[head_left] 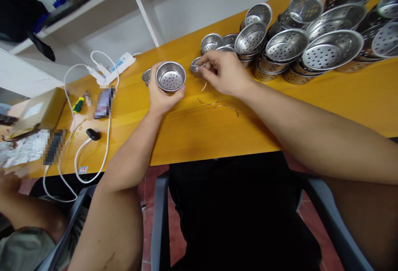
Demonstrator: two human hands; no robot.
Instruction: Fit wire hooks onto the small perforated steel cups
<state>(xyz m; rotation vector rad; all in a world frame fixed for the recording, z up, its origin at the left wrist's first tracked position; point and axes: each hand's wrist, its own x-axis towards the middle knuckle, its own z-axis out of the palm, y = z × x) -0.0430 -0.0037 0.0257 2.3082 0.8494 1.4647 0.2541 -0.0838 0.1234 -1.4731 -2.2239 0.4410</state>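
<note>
My left hand is wrapped round a small perforated metal cup, its open top facing up toward me. Just left of that hand, partly hidden by it, is another small metal cup. My right hand is closed in a pinch on a thin curved wire, whose lower end shows below the fingertips. Beside those fingertips is a small metal cup, partly covered by them. Two more pieces lie on the table below: a curved wire and a second curved wire.
Stacked perforated metal cups of several sizes fill the right of the wooden table. At left are a power strip with white cables, a phone, a screwdriver and a cardboard box. Another person's arm is at lower left.
</note>
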